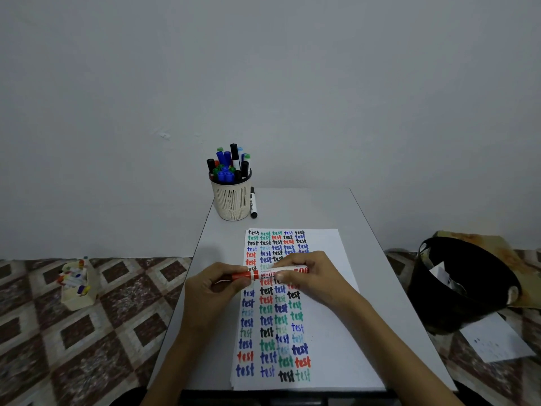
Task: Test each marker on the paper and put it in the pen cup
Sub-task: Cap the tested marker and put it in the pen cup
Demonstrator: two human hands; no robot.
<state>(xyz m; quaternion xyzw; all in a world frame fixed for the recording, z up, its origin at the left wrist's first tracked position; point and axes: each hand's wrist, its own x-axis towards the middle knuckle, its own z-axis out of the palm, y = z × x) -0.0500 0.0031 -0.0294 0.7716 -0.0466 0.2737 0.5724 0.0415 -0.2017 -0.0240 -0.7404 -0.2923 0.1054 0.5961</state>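
- Red marker [270, 273]: held level just above the middle of the paper [328, 317], cap end to the left and printed barrel to the right.
- Left hand [216, 285]: fingers and thumb curled round the red cap end, pinching it.
- Right hand [307, 276]: fingers curled tight over the barrel. We cannot see the thumb.
- Cap: we cannot tell whether it is going on or coming off.
- Risk, ink: a sudden release as the cap comes off could drag the tip across words already written, or mark a finger.
- Risk, pen cup [232, 200]: it stands at the far left of the table [307, 206], near the edge, and is packed full. We judge that forcing another marker in could tip it or push one out.
- Risk, black marker [253, 203]: it lies loose just beside the cup and could roll if nudged.
- Open room: the right strip of the paper is unwritten, and bare tabletop shows between the paper and the cup.
- Edges: the paper reaches the near table edge. On the floor are a black bin [462, 288] to the right and a box of markers [77, 285] to the left.
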